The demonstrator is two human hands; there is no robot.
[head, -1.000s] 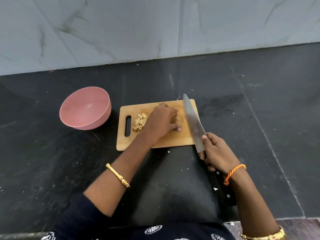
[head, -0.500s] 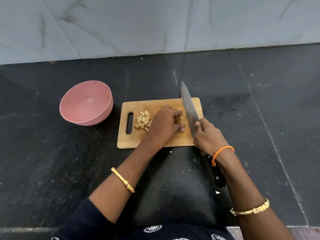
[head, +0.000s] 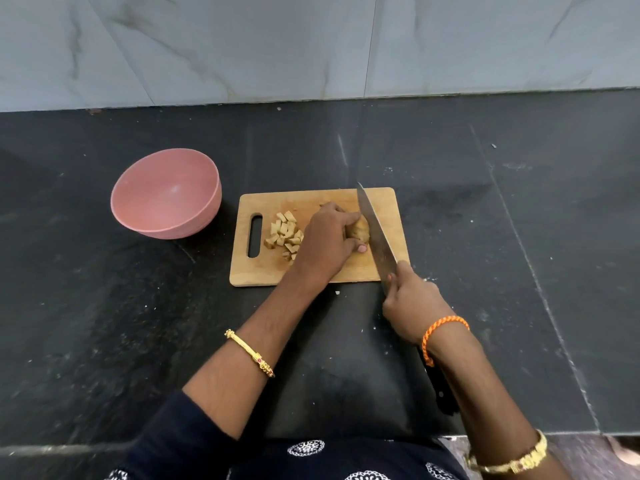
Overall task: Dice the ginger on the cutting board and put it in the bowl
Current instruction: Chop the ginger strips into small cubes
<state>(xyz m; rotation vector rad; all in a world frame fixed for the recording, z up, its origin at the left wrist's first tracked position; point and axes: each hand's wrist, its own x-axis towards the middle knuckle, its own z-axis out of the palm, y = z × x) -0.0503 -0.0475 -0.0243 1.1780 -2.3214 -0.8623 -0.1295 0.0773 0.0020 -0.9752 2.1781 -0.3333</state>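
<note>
A wooden cutting board (head: 346, 271) lies on the black counter. My left hand (head: 325, 237) grips a tan piece of ginger (head: 358, 230) near the board's middle, covering most of it. A pile of several diced ginger cubes (head: 284, 233) lies left of that hand, near the board's handle slot. My right hand (head: 412, 303) grips the knife (head: 375, 233) by its handle; the long blade runs across the board's right side with its edge against the right end of the ginger. The pink bowl (head: 166, 194) stands left of the board and shows no ginger inside.
The black stone counter (head: 519, 237) stretches to a grey marble wall (head: 311, 46) behind. Its front edge runs along the bottom of the view. Small crumbs lie on the counter just below the board.
The knife came in from the board's right edge to the ginger, then my right hand drew back toward me along the blade line. My left hand stayed on the ginger.
</note>
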